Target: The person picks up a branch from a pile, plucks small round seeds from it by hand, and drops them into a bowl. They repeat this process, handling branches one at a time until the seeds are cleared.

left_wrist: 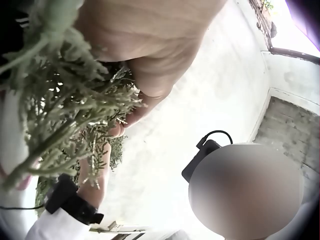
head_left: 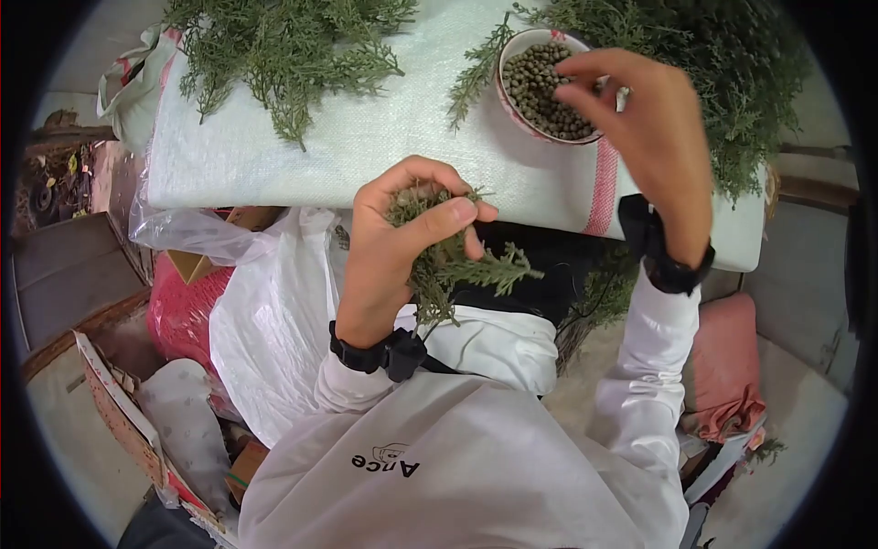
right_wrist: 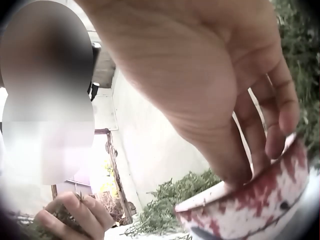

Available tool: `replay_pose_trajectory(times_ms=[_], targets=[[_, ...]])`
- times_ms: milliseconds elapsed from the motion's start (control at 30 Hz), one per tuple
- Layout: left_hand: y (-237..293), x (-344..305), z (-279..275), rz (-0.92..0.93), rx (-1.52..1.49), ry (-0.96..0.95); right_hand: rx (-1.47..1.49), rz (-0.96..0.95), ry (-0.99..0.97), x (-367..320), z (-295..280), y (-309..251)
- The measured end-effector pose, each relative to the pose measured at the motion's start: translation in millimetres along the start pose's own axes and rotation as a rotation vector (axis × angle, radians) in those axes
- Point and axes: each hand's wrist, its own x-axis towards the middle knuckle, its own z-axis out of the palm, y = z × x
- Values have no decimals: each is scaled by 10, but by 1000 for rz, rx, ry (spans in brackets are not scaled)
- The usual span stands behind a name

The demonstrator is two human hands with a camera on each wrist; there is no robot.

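Head view shows the left hand (head_left: 389, 242) curled tightly round a green sprig (head_left: 462, 270), its thumb pinning the stems so the tips fan past the fist. Beyond that grip, the right hand (head_left: 645, 119) dips loose fingers, holding nothing visible, into the bowl (head_left: 506, 73) of berries (head_left: 540, 87).

Left hand (head_left: 393, 242) clenched; right hand (head_left: 645, 128) outstretched, fingers drooping.

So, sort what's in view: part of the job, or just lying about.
In the job: left hand gripping sprig; right hand over bowl of seeds; branches.
Lying about: plastic bag; red sack; cardboard; pink cloth.
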Motion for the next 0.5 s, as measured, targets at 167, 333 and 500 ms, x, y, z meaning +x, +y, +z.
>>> replay_pose_trajectory(times_ms=[167, 333, 500], targets=[[43, 31, -36, -60, 49, 26, -212, -376, 49, 106, 240, 43], [25, 30, -53, -64, 9, 42, -223, -341, -10, 123, 277, 42], [44, 34, 69, 17, 33, 95, -160, -222, -97, 106, 242, -17]])
